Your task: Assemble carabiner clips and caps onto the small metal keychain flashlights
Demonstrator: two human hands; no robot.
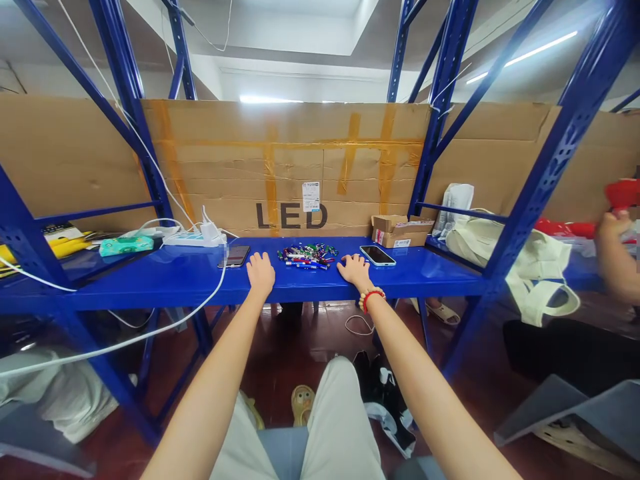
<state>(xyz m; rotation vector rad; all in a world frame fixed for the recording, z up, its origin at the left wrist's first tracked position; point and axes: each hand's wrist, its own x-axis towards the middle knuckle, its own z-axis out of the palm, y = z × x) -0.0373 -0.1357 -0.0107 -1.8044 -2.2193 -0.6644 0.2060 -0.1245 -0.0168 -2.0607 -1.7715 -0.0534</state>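
On the blue tabletop, my left hand rests palm down with its fingers stretched forward, holding nothing. Just left of it lies a dark phone. My right hand, with a red beaded bracelet at the wrist, also lies on the table, fingers apart and free of any object. Beside its fingertips is a second phone in a light case. Between the hands sits a pile of small shiny multicoloured pieces; a few blue and white ones at its front look like pens. Neither hand visibly touches the pile.
A cardboard sheet marked LED stands behind the table. At the back right is an open small carton. A power strip and white cable are at left. Blue posts flank me; another person's hand is far right.
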